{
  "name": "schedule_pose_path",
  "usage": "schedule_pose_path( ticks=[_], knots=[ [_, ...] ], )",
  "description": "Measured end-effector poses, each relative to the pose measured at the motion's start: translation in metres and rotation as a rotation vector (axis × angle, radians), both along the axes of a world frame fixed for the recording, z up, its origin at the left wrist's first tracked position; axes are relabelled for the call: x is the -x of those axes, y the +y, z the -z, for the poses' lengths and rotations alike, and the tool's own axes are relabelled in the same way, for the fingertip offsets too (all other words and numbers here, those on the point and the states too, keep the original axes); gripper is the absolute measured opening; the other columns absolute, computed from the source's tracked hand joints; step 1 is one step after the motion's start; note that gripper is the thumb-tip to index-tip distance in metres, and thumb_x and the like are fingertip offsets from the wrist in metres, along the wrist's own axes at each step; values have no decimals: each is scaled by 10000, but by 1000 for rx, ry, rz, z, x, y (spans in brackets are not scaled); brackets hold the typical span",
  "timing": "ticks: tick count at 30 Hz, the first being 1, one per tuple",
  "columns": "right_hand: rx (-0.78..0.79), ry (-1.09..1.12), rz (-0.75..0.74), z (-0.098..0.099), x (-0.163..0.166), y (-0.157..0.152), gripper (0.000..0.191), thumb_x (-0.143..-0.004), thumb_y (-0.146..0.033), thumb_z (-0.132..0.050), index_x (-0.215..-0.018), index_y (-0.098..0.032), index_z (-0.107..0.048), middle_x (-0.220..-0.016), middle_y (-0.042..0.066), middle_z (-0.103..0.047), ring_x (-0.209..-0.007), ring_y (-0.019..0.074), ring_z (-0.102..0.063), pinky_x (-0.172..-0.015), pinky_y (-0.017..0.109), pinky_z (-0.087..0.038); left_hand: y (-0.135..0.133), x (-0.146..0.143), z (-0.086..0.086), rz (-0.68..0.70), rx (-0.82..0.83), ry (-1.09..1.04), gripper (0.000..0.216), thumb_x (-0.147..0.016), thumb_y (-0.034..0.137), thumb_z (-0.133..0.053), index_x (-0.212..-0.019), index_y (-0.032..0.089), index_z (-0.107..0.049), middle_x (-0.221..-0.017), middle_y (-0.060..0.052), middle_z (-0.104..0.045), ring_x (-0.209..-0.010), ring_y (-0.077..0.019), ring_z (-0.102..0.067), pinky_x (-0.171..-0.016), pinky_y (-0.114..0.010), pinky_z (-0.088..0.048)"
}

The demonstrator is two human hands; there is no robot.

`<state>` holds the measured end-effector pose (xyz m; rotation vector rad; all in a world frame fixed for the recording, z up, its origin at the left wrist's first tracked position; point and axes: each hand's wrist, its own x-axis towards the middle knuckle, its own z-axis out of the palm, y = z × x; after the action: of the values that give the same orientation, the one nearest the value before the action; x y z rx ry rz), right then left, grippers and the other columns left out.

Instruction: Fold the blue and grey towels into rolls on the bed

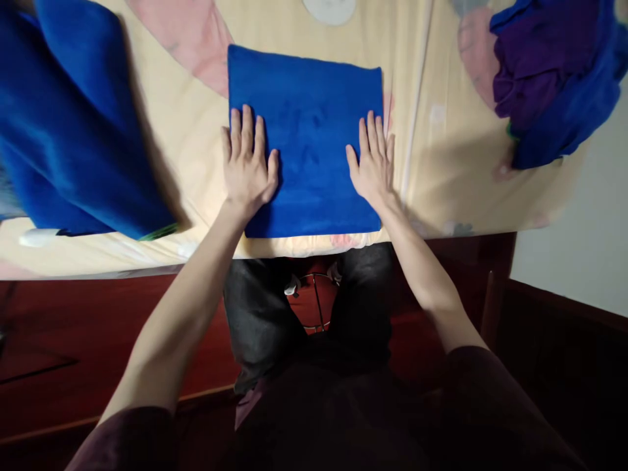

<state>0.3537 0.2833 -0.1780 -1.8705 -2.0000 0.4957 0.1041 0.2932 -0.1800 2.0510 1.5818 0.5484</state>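
Observation:
A blue cloth (pixel 314 140), folded into a neat near-square, lies flat on the bed sheet before me. My left hand (pixel 249 157) rests palm down on its left edge, fingers stretched forward and thumb out. On the cloth's right edge lies my right hand (pixel 373 157), also flat with its fingers spread. Neither hand grips anything. Faint dark marks show on the cloth between the hands.
To the left lies a larger blue cloth (pixel 83 124), loosely folded, with a green edge. A crumpled pile with a purple cloth (pixel 544 59) and a blue cloth (pixel 574 124) sits at the far right. The patterned sheet (pixel 451 196) covers the surface up to its front edge.

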Motion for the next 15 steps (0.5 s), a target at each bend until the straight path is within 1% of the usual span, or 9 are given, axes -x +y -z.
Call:
schedule_pose_path(
  ticks=[1, 2, 3, 5, 7, 9, 11, 13, 15],
  knots=[
    [-27, -24, 6, -1, 3, -5, 638, -1123, -497, -295, -1681, -190, -324, -1756, 89, -297, -1675, 313, -42, -1338, 673, -12, -4, 0, -1, -8, -2, 0, 696, -1047, 567, -437, -1650, 227, -370, -1785, 30, -186, -1661, -270, 80, -1384, -566, 61],
    [-47, -53, -22, -3, 9, -12, 630, -1124, -475, -287, -1687, -193, -309, -1761, 83, -287, -1675, 310, -45, -1336, 674, 3, -9, -3, -2, 0, -2, 1, 694, -1043, 555, -448, -1652, 233, -370, -1786, 23, -184, -1661, -281, 72, -1381, -569, 61],
    [-54, -82, -78, -5, 18, -20, 619, -1125, -453, -281, -1693, -205, -292, -1765, 70, -280, -1675, 294, -63, -1344, 654, 5, -15, -7, -3, 16, 1, 1, 690, -1040, 540, -457, -1655, 241, -368, -1787, 16, -185, -1661, -294, 55, -1379, -577, 52],
    [-27, -130, -198, -8, 33, -40, 609, -1126, -425, -276, -1701, -226, -267, -1773, 42, -261, -1672, 245, -118, -1369, 572, -26, -34, -15, -3, 60, 19, 0, 686, -1035, 519, -468, -1663, 268, -356, -1785, 6, -197, -1662, -314, 10, -1373, -599, 19],
    [26, -151, -233, -8, 36, -61, 623, -1120, -429, -289, -1703, -212, -260, -1779, 48, -237, -1667, 227, -150, -1377, 525, -61, -57, -14, -1, 74, 43, -2, 698, -1028, 517, -480, -1673, 289, -335, -1785, -2, -200, -1661, -322, -23, -1368, -606, -12],
    [61, -149, -178, -6, 24, -80, 652, -1109, -449, -311, -1701, -180, -264, -1783, 74, -216, -1668, 254, -141, -1372, 548, -72, -80, 0, 0, 50, 53, 3, 717, -1026, 523, -486, -1680, 285, -317, -1790, -22, -177, -1662, -322, -36, -1365, -595, -23],
    [71, -141, -116, -3, 4, -96, 674, -1099, -460, -324, -1705, -170, -258, -1786, 88, -200, -1669, 277, -133, -1365, 573, -75, -99, 20, 3, 14, 42, 12, 718, -1035, 516, -463, -1688, 266, -298, -1794, -47, -151, -1663, -313, -50, -1365, -582, -28],
    [66, -142, -57, 0, -14, -112, 682, -1096, -462, -324, -1710, -174, -247, -1788, 93, -185, -1669, 274, -131, -1365, 565, -79, -115, 40, 6, -12, 20, 20, 706, -1050, 500, -421, -1694, 248, -278, -1792, -69, -155, -1664, -299, -77, -1365, -577, -37],
    [54, -148, 7, 3, -26, -129, 685, -1096, -453, -314, -1710, -158, -241, -1788, 109, -175, -1671, 264, -127, -1365, 550, -78, -130, 54, 11, -29, -11, 19, 702, -1056, 493, -396, -1695, 229, -273, -1785, -92, -180, -1662, -294, -108, -1364, -577, -54]
  ],
)
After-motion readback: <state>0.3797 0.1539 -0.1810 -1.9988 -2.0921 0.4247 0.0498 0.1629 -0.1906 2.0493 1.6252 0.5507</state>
